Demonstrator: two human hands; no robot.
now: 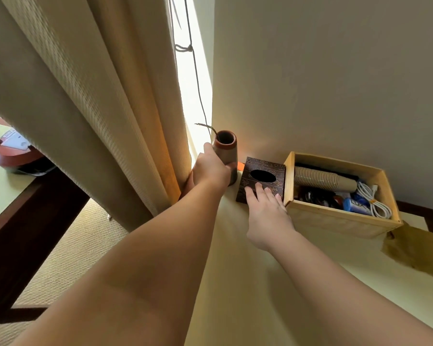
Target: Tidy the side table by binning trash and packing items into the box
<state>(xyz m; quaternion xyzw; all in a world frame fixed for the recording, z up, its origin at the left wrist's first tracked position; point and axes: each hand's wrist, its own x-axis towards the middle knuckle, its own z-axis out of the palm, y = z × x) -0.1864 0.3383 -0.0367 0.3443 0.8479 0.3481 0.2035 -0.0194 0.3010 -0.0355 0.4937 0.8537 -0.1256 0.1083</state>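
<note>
The left hand (209,168) wraps around a brown vase (226,152) by the curtain (115,116), hiding its bottom; the right hand (266,208) lies flat on the dark tissue box (261,179); the wooden box (335,216) holds cups (318,178) and a white cable (374,199), the rest hard to make out.

**Almost nothing legible**

A blue packet (355,204) inside the wooden box (335,218) on the right carries white lettering, too blurred to make out. Far left, a red-rimmed object (13,151) bears a white label with small print, also too small to read. The dark tissue box (261,179) shows only incised ornament, no letters.
</note>
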